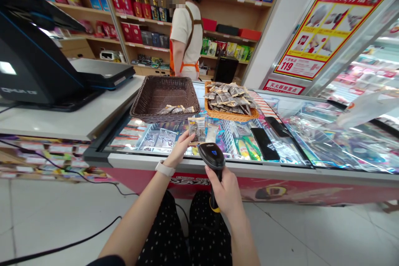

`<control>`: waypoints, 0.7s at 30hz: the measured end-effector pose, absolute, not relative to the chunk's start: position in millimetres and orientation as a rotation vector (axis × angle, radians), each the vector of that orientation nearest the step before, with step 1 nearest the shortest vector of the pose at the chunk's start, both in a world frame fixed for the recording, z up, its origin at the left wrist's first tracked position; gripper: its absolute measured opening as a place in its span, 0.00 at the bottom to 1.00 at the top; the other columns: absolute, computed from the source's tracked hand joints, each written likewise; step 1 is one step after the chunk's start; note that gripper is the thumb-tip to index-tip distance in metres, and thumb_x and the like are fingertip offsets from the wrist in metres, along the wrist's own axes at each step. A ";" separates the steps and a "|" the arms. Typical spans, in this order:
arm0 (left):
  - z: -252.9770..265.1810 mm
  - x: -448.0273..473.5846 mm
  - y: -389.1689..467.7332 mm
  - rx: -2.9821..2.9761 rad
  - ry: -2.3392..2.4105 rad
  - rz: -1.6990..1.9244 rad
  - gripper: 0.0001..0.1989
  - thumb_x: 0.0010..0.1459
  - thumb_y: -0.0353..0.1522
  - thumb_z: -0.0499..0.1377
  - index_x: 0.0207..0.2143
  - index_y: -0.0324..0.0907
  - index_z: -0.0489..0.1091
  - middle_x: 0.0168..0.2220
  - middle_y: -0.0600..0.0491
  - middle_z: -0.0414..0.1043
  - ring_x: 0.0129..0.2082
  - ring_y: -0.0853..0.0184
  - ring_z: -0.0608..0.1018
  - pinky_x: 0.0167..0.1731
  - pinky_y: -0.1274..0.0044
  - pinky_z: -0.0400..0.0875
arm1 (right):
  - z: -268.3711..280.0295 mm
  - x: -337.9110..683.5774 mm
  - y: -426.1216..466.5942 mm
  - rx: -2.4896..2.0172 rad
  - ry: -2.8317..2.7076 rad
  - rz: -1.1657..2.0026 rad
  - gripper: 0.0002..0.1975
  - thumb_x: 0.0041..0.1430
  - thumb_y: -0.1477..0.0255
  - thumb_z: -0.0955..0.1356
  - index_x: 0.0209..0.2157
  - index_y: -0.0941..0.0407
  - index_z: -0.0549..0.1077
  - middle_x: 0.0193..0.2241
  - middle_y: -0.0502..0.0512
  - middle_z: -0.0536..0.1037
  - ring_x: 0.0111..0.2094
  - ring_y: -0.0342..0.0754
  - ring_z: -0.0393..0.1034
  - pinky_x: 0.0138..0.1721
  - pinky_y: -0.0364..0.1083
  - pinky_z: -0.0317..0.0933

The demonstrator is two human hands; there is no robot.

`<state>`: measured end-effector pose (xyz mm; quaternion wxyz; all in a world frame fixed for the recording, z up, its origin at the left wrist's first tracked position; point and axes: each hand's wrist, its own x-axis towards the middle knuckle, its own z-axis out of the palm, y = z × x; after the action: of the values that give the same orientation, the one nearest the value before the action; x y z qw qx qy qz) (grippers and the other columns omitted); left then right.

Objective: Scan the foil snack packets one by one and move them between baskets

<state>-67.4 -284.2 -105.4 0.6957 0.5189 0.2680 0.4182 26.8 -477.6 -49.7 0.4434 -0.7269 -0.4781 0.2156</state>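
Observation:
My left hand (183, 146), with a white band at the wrist, pinches a small clear snack packet (199, 129) with dark contents above the glass freezer top. In my right hand (227, 189) is a black barcode scanner (212, 156), gripped by its handle and with its head toward the packet. Behind the packet stands a dark brown wicker basket (152, 95) with several similar packets (177, 109) along its near side. To its right, an orange-brown wicker basket (227, 115) is heaped with more packets (229, 95).
Two dark phones (264, 143) (277, 126) lie on the freezer's glass. A scale with a screen (40, 54) occupies the left counter (62, 122). Black cable (77, 245) runs across the floor. Beyond the baskets stands a person (190, 37) by the shelves. A translucent plastic bag (370, 108) is at right.

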 end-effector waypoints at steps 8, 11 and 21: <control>-76.7 -76.7 -282.0 1.548 0.745 1.286 0.18 0.60 0.44 0.59 0.44 0.40 0.75 0.42 0.48 0.79 0.44 0.58 0.79 0.46 0.70 0.74 | -51.7 31.4 -479.6 -1.792 -1.146 0.497 0.24 0.65 0.53 0.63 0.41 0.58 0.80 0.35 0.62 0.84 0.39 0.62 0.79 0.39 0.50 0.66; -33.8 -94.7 -246.3 1.723 0.941 1.518 0.17 0.62 0.40 0.57 0.47 0.39 0.73 0.41 0.49 0.78 0.40 0.61 0.79 0.43 0.71 0.74 | -51.9 33.7 -480.8 -1.785 -1.134 0.501 0.23 0.64 0.53 0.64 0.40 0.58 0.80 0.33 0.61 0.84 0.38 0.62 0.79 0.39 0.50 0.65; 7.3 -157.4 -99.8 2.239 1.608 0.890 0.08 0.59 0.31 0.60 0.31 0.33 0.73 0.20 0.53 0.68 0.29 0.64 0.74 0.42 0.70 0.72 | -42.1 23.8 -470.7 -1.647 -1.196 0.615 0.18 0.64 0.58 0.66 0.38 0.58 0.80 0.32 0.58 0.83 0.37 0.59 0.78 0.38 0.48 0.64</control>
<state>-157.4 -99.8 7.3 0.1223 0.7670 0.5511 0.3049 23.8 -470.7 -42.1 0.4861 -0.6770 -0.4914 0.2528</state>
